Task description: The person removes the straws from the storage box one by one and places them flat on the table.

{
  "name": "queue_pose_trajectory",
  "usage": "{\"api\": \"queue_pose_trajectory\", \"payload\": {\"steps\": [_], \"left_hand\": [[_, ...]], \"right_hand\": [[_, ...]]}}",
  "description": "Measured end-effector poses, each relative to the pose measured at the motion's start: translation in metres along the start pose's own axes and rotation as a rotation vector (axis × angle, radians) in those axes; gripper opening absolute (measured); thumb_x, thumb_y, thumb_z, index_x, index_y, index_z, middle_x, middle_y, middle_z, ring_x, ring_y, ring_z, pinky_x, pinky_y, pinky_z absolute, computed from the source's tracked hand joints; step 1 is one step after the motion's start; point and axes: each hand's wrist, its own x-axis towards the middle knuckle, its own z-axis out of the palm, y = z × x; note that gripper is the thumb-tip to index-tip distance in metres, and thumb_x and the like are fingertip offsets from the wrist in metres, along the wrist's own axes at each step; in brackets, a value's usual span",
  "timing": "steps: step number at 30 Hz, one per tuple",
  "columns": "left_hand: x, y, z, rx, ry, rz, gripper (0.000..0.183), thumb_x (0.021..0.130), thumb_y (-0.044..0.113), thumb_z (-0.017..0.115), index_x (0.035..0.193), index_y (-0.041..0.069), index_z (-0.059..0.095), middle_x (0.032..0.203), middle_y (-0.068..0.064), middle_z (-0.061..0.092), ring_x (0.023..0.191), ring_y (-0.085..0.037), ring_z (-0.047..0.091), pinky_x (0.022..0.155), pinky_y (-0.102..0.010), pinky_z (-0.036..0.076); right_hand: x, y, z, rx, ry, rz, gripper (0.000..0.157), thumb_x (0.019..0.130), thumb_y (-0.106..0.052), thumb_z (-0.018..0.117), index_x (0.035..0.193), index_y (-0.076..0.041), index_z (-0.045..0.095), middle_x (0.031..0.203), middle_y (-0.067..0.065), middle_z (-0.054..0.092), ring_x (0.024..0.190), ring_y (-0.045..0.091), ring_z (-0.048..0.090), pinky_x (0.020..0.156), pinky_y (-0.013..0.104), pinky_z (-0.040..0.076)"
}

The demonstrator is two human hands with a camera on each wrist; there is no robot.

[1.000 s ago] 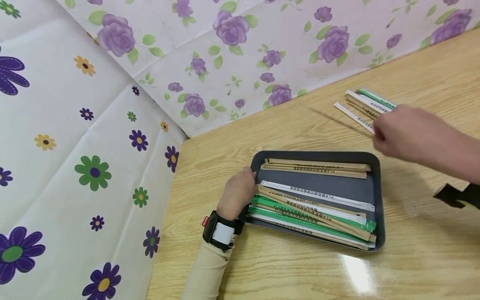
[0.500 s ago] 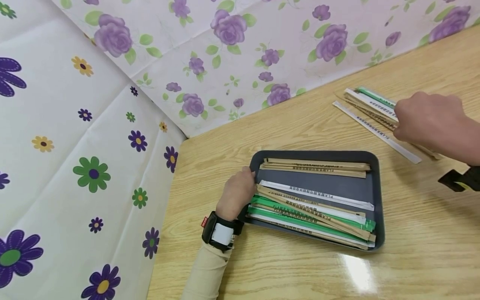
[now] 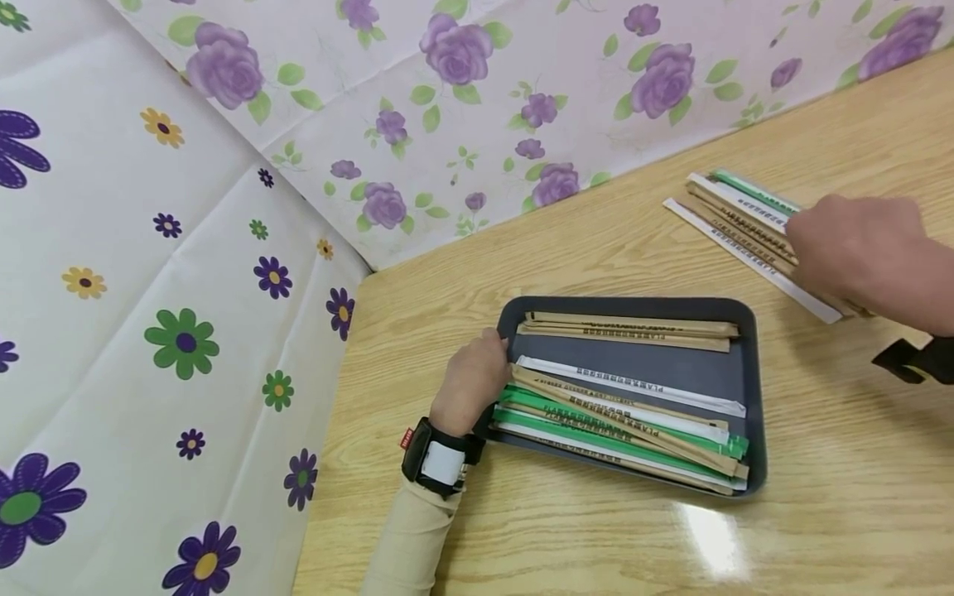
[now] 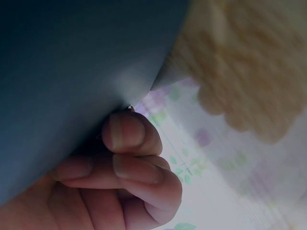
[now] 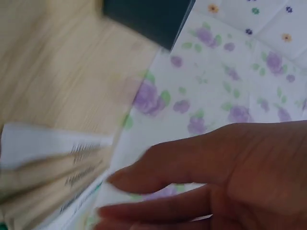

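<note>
My left hand (image 3: 473, 381) grips the left end of a dark grey tray (image 3: 656, 362). In the left wrist view its curled fingers (image 4: 139, 134) press close against the tray wall (image 4: 76, 86). Inside the tray lie a few brown paper-wrapped straws (image 3: 626, 327) along the far side and a mixed stack of white, brown and green ones (image 3: 619, 426) along the near side. Beyond the tray, my right hand (image 3: 850, 248) is over the near end of a loose row of wrapped straws (image 3: 745, 217). The right wrist view shows thumb and fingers apart, with straws (image 5: 57, 172) by the fingertips.
The wood-grain table (image 3: 566, 530) carries everything. A cloth with purple roses (image 3: 455, 54) hangs behind it, and a white cloth with flowers (image 3: 186, 343) hangs on the left. A black strap (image 3: 913, 360) shows below my right wrist.
A second ago my right hand held a brown straw in the air. It has moved right and let that straw down among the others, and the row lies closer together. My left hand stays put.
</note>
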Motion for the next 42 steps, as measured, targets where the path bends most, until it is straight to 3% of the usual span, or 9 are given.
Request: {"api": "queue_pose_trajectory", "payload": {"steps": [3,8,13,15,19,27,42], "left_hand": [[0.0,0.0,-0.001,0.001,0.001,-0.002,0.032,0.106,0.025,0.039,0.095,-0.001,0.054,0.069,-0.011,0.055,0.059,-0.023,0.06,0.051,-0.034,0.047],[-0.001,0.0,-0.003,-0.003,-0.005,-0.006,0.032,0.106,0.025,0.039,0.096,-0.001,0.054,0.07,-0.012,0.056,0.061,-0.024,0.061,0.052,-0.034,0.047],[0.0,0.001,-0.003,-0.005,-0.008,-0.012,0.032,0.106,0.025,0.038,0.096,-0.001,0.054,0.071,-0.012,0.056,0.063,-0.024,0.062,0.053,-0.035,0.048],[0.001,0.0,-0.002,-0.002,-0.002,-0.009,0.032,0.106,0.025,0.038,0.096,-0.001,0.054,0.07,-0.012,0.056,0.062,-0.025,0.062,0.052,-0.035,0.048],[0.0,0.0,-0.003,0.007,0.005,-0.003,0.032,0.106,0.025,0.039,0.095,-0.001,0.053,0.068,-0.011,0.055,0.059,-0.023,0.061,0.05,-0.034,0.047],[-0.002,0.0,-0.002,0.007,0.005,0.001,0.031,0.106,0.025,0.04,0.095,-0.001,0.054,0.068,-0.011,0.055,0.057,-0.022,0.06,0.049,-0.033,0.046],[-0.003,0.001,-0.004,-0.018,-0.005,-0.001,0.031,0.106,0.024,0.039,0.095,-0.001,0.053,0.067,-0.01,0.054,0.056,-0.022,0.059,0.049,-0.033,0.045]], "right_hand": [[-0.001,-0.014,0.001,0.047,0.078,-0.109,0.013,0.081,-0.008,0.064,0.073,-0.002,0.056,0.064,0.007,0.05,0.053,0.023,0.048,0.043,0.038,0.041],[-0.002,-0.039,0.014,0.13,0.228,-0.353,0.021,0.08,-0.006,0.068,0.068,-0.012,0.053,0.06,0.0,0.047,0.054,0.016,0.043,0.047,0.035,0.037],[-0.003,-0.051,0.022,0.15,0.399,-0.458,0.015,0.077,-0.001,0.073,0.084,-0.007,0.062,0.073,0.003,0.051,0.056,0.015,0.048,0.048,0.034,0.04],[-0.003,-0.055,0.023,0.172,0.422,-0.515,0.019,0.076,0.0,0.074,0.088,-0.008,0.062,0.077,0.003,0.052,0.058,0.014,0.048,0.049,0.034,0.042],[-0.001,-0.066,0.031,0.203,0.354,-0.621,0.019,0.077,0.001,0.075,0.085,-0.01,0.062,0.077,0.0,0.054,0.061,0.012,0.051,0.054,0.033,0.045],[-0.001,-0.073,0.049,0.162,0.187,-0.608,0.024,0.08,0.001,0.072,0.07,-0.012,0.054,0.064,-0.002,0.048,0.055,0.011,0.043,0.048,0.03,0.039],[-0.005,-0.072,0.046,0.175,0.165,-0.619,0.033,0.073,0.003,0.069,0.061,-0.017,0.045,0.055,-0.005,0.039,0.049,0.009,0.037,0.045,0.027,0.034]]}}
